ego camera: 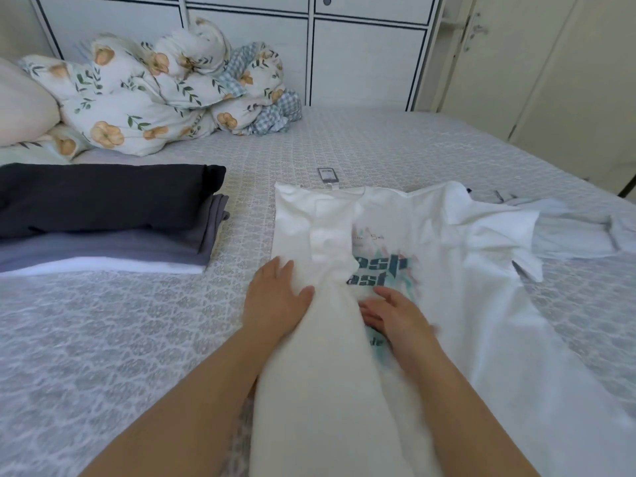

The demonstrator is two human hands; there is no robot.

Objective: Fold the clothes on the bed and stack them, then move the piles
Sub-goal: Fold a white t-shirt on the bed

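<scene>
A white T-shirt (pixel 457 256) with a teal print lies spread on the bed in front of me, its left side folded over toward the middle. My left hand (pixel 275 297) rests flat on the outer edge of that folded part, fingers apart. My right hand (pixel 395 315) lies flat on the print beside the fold, slightly blurred. A paper tag (pixel 327 175) sticks out at the shirt's collar. A stack of folded clothes (pixel 103 215), black on top of grey and white, sits to the left. Another white garment (pixel 578 232) lies unfolded at the right.
A crumpled floral duvet (pixel 161 91) and a pillow (pixel 20 105) lie at the head of the bed. A patterned grey bedspread (pixel 103 332) covers the bed. A white wardrobe (pixel 364 56) stands behind, and a cream door (pixel 550 63) at the right.
</scene>
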